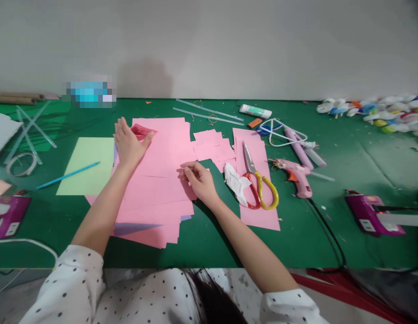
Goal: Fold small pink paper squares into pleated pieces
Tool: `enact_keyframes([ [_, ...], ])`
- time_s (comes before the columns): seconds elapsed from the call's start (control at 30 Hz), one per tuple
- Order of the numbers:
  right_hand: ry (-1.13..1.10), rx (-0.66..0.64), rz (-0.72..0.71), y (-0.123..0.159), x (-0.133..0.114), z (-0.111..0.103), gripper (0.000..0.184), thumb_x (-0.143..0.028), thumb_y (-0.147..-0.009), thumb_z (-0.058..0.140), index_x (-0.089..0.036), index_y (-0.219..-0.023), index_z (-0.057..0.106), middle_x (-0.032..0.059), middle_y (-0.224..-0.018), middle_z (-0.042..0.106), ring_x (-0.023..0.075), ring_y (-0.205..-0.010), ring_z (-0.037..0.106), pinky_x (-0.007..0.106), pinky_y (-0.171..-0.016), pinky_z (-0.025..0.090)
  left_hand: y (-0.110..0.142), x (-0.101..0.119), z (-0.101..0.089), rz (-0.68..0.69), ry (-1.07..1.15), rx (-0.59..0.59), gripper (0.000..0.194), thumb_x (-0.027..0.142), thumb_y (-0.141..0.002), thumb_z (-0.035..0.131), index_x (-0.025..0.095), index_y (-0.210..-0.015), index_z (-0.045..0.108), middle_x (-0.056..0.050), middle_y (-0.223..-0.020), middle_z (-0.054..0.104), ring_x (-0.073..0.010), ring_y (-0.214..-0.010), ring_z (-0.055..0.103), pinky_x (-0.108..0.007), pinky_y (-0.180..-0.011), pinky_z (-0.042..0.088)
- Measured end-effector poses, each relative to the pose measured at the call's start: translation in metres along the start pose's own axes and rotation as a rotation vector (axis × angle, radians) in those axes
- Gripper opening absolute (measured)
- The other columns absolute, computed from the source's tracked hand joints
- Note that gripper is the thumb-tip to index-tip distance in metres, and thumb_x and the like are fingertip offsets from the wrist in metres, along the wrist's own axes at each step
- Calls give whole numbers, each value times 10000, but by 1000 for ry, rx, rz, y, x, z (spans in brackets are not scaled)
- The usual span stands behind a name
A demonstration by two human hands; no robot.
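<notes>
My left hand reaches forward over a spread stack of pink paper sheets and pinches a small folded red and pink paper piece at the stack's far left corner. My right hand rests on the right edge of the same stack, fingers curled and pinching a pink sheet. Smaller pink squares lie just beyond my right hand.
Red and yellow scissors lie on a pink strip beside crumpled white paper. A pink glue gun, glue sticks, a glue tube, light green paper with a blue stick, and purple devices surround the green table.
</notes>
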State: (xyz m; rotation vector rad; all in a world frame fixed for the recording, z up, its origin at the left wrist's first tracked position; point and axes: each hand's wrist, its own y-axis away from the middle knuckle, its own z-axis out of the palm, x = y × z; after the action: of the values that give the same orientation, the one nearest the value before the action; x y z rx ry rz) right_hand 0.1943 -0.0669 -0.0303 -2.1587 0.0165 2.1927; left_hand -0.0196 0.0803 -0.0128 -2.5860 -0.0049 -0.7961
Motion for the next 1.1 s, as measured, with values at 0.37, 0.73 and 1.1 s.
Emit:
enact_keyframes([
  [0.37,0,-3,17,1,-3,0,219,-407,-932,557,-216,-1005,635,43,-823,738,181,-828,725,333,-767,543,-17,4,28,-22,219,-23,926,309,-821,678,154,-1582,174,-218,-1644,234,-360,-1472,346,-542,-1217,288],
  [0.73,18,-8,12,0,-1,0,212,-401,-938,549,-220,-1012,632,46,-850,747,172,-828,722,328,-771,548,-15,8,32,-39,217,-10,1008,228,-756,716,178,-1591,152,-168,-1650,228,-375,-1543,168,-566,-1263,149],
  [1.1,26,-9,10,1,-2,0,199,-380,-935,548,-216,-1009,632,45,-855,753,164,-819,725,322,-760,551,-18,0,32,-48,112,-42,615,462,-908,598,124,-1399,444,-232,-1537,414,-377,-1508,266,-596,-1224,189],
])
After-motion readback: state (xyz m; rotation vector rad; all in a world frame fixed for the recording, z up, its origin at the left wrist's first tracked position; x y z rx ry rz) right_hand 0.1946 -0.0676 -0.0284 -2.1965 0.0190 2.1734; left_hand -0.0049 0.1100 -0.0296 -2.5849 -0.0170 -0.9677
